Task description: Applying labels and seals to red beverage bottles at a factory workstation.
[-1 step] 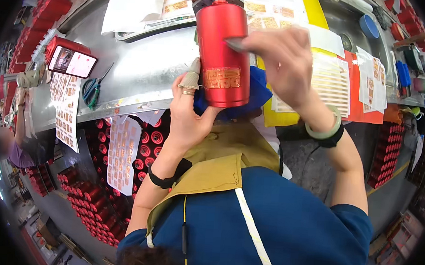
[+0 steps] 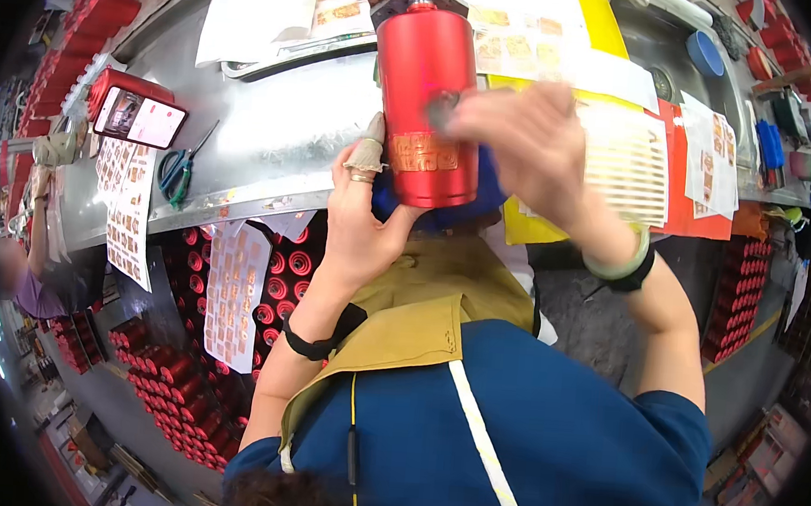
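Note:
A red metal bottle (image 2: 424,94) with a gold patterned band (image 2: 422,153) lies lengthwise before me, its silver neck pointing away. My left hand (image 2: 363,214) grips its lower left side, the thumb at the base; a pale cover wraps one finger, with a grey tip above it. Over the bottle's right side, my right hand (image 2: 531,144) is bent closed and smeared by motion. A dark grey piece (image 2: 442,112) shows at its fingertips just above the band; whether it is a finger cover or a held tool, I cannot tell. Blue cloth (image 2: 489,198) lies under the bottle.
On the metal bench (image 2: 273,131) are a phone (image 2: 139,119), scissors (image 2: 175,178) and gold decal sheets (image 2: 126,215). Yellow and red sheets (image 2: 699,217) lie right, near a blue bowl (image 2: 704,52). Many red bottles (image 2: 171,382) stand below left. Another person (image 2: 36,269) is far left.
My right hand has moved slightly down the bottle toward me, bringing the grey piece close to the gold band. The left hand and bottle have barely shifted.

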The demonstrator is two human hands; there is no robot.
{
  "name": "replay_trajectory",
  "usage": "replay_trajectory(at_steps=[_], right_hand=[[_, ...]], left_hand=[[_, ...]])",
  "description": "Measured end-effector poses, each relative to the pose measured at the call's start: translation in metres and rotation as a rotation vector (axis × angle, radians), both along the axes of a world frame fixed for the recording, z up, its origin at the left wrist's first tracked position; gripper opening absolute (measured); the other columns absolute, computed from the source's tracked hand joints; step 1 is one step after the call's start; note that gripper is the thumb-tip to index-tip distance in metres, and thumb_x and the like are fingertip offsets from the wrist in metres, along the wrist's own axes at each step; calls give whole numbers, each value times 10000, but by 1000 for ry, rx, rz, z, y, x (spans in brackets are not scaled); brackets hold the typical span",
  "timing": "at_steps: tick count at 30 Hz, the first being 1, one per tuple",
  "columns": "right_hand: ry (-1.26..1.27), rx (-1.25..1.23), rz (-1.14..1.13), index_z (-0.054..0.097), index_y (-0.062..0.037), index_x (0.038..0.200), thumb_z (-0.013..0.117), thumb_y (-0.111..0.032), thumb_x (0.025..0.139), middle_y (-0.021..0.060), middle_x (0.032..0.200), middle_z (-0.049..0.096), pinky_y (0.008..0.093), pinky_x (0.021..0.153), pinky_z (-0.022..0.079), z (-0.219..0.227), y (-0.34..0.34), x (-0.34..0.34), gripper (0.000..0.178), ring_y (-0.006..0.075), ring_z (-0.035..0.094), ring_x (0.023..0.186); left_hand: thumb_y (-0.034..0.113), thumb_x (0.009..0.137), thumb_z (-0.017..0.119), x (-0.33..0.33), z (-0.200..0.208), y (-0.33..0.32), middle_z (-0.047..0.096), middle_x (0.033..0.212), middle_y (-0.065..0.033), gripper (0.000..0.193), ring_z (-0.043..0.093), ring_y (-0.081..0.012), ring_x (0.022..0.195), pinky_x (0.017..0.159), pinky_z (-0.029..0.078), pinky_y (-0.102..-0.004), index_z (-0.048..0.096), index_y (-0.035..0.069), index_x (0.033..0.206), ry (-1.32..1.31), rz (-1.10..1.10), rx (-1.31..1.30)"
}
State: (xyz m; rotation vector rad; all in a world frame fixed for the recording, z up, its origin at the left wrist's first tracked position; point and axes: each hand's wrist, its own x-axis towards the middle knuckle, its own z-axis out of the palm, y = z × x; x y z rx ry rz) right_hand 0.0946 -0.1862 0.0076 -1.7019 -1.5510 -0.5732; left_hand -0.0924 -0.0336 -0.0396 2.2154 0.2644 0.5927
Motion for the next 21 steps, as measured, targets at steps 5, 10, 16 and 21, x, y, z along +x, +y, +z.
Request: replay_trajectory(at_steps=[5,10,16,21], right_hand=[[281,-87,91,772,-121,1040,753,-13,789,30,984,751,325,774,492,12,-4,-25,274,237,601,763],[-34,10,-122,758,-162,1003,695,-50,843,0,1005,762,339,801,450,4,5,16,205,180,667,859],[135,-48,100,763,-148,1018,685,-29,836,-7,927,760,323,793,467,6,-13,-25,231,168,652,780],[68,82,-269,748,-99,1040,733,-45,859,56,917,735,367,793,466,23,-3,31,189,272,631,818]], left_hand=[[54,738,869,0,-5,-2,587,1389,-227,913,541,-394,1293,1064,472,-426,435,-42,1535,18,1,-104],[74,730,891,4,-6,-2,617,1357,-228,886,587,-363,1263,1073,474,-425,481,-45,1505,19,65,-122],[38,734,872,7,-7,-7,634,1356,-214,828,605,-346,1259,1085,474,-416,515,-45,1477,-34,89,-187],[63,707,905,6,21,-8,620,1368,-211,884,611,-342,1241,1064,490,-411,503,-35,1488,-139,64,167]])
